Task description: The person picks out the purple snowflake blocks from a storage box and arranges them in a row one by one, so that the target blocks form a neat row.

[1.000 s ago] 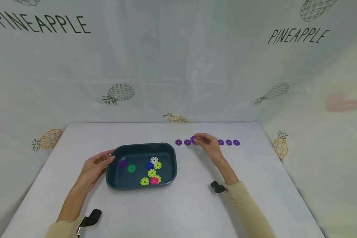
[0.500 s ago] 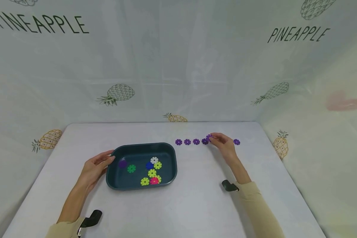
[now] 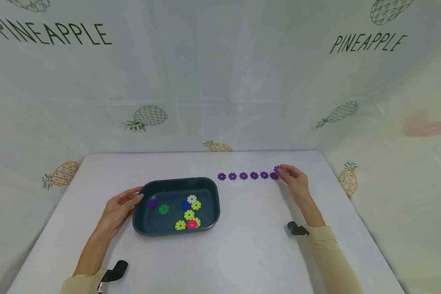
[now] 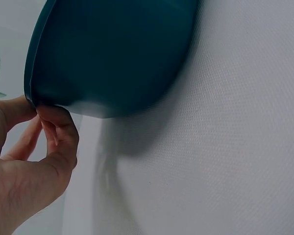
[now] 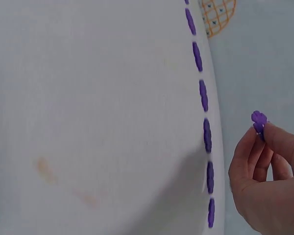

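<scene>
My left hand pinches the left end of a dark teal tray; the left wrist view shows thumb and fingers on its rim. Between thumb and fingertips, my right hand holds a purple notched disc, a flower-like connecting piece. That disc is raised over the right part of a row of several matching purple discs on the table. Part of the row's right end is hidden behind the hand in the head view.
Inside the tray lie a purple disc, a green disc, a white one, a blue one, a pink one and several yellow discs. A pineapple-print curtain hangs behind the white table.
My right hand has travelled to the right above the row with the purple disc in its fingers, uncovering more of the row behind it. The left hand keeps its hold on the tray.
</scene>
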Demonstrator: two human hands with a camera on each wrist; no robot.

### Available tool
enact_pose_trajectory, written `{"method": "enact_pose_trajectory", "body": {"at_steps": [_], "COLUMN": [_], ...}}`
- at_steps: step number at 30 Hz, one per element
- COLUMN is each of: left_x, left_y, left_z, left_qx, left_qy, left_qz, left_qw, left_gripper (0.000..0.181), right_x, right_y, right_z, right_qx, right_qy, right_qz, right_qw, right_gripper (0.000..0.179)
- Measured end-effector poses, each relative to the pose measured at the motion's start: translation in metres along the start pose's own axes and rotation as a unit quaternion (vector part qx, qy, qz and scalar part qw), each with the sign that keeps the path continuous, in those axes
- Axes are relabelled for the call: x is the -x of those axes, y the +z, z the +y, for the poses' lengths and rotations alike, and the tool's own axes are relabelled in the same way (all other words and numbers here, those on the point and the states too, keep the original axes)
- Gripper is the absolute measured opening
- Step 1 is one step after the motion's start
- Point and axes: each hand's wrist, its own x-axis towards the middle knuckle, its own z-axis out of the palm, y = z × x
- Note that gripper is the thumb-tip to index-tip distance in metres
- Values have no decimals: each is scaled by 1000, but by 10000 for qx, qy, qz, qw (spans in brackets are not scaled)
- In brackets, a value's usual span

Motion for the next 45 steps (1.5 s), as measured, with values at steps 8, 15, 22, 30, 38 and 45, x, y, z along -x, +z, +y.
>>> {"method": "enact_pose_trajectory", "body": {"at_steps": [8,15,22,30,38,45], "left_x": [0,1,2,1,1,0], "left_y": [1,0,-1,0,0,0], "left_z": [-1,-2,-4,-3,-2,-2], "left_qx": [105,103,28,71,110,191], "left_qy": [77,80,40,77,46,16], "left_qz": [15,7,25,22,42,45], "left_qw": [9999,9999,10000,9999,9999,9998], "left_gripper": [69,69,70,69,69,68], "right_x": [-1,-4,-14,-18,-24,-28], "right_y": [-26,-50,-71,-77,-72,-69], "right_z": [-6,0,12,14,9,11], "right_qx": [-290,-93,47,846,2662,3142], "right_qy": [274,356,537,289,59,-69], "right_qz": [538,913,1190,1187,1358,1494], "right_qw": [9978,9951,9914,9889,9543,9375], "right_gripper": [47,47,41,41,32,27]}}
